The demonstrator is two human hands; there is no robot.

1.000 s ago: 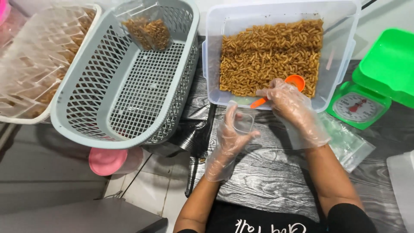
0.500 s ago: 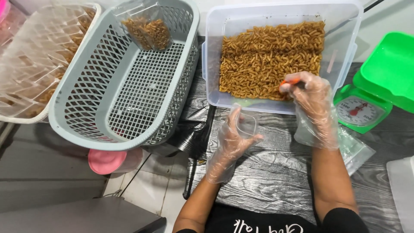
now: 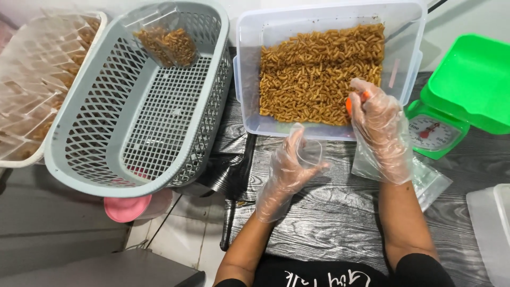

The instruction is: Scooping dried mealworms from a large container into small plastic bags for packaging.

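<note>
Both hands wear thin clear plastic gloves. My left hand (image 3: 289, 167) holds a small clear plastic cup (image 3: 309, 153) just in front of a clear plastic tub (image 3: 249, 69) filled with brown snack sticks (image 3: 319, 69). My right hand (image 3: 378, 127) grips an orange scoop (image 3: 357, 101), mostly hidden under the fingers, at the tub's near right corner above the snacks. The cup looks empty.
A grey mesh basket (image 3: 143, 122) at left holds one filled clear bag (image 3: 167, 42). A white basket (image 3: 37, 79) with packed bags sits far left. A green kitchen scale (image 3: 457, 101) stands right, clear bags (image 3: 427, 178) beside it, a clear lid (image 3: 491, 228) at the right edge.
My right hand carried the orange scoop from beside the cup back up into the tub's near right corner. My left hand kept the cup nearly still.
</note>
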